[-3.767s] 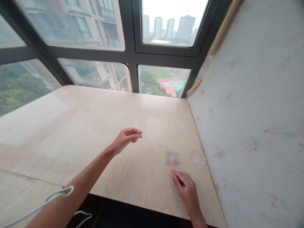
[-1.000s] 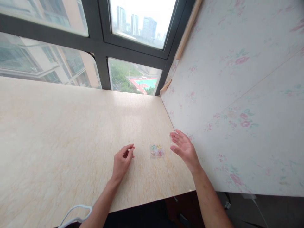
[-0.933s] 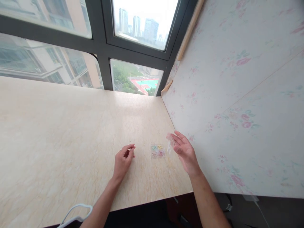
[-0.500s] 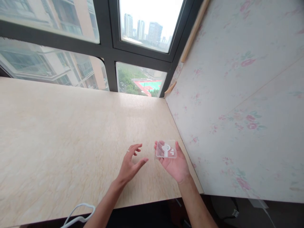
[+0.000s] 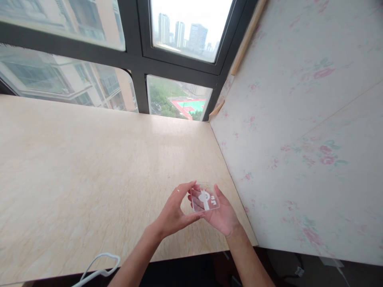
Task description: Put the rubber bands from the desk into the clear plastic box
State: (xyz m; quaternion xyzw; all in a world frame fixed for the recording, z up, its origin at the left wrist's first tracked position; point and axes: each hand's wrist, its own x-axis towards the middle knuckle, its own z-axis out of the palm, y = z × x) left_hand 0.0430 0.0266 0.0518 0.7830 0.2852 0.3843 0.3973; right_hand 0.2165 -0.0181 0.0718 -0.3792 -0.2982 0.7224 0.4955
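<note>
A small, flat clear plastic case (image 5: 196, 204) with rounded corners lies tilted over my right palm. White shapes, a disc with a strip and two small pieces, show in or on it; I cannot tell which. My right hand (image 5: 223, 217) is turned palm up beneath the case, its fingers visible through the plastic and its thumb along the right side. My left hand (image 5: 173, 211) has come round the left side, index fingertip at the far left corner and thumb at the near edge. A ring sits on one left finger.
Both hands are above a beige marbled ledge (image 5: 89, 179). A white cable loop (image 5: 103, 263) hangs over its near edge at the left. Flowered wallpaper covers the wall (image 5: 287, 139) close on the right. Dark-framed windows (image 5: 176, 63) stand behind the ledge.
My left hand has moved right and closed its thumb and fingers on the case's left side. The case has shifted slightly nearer and tilted in my right hand.
</note>
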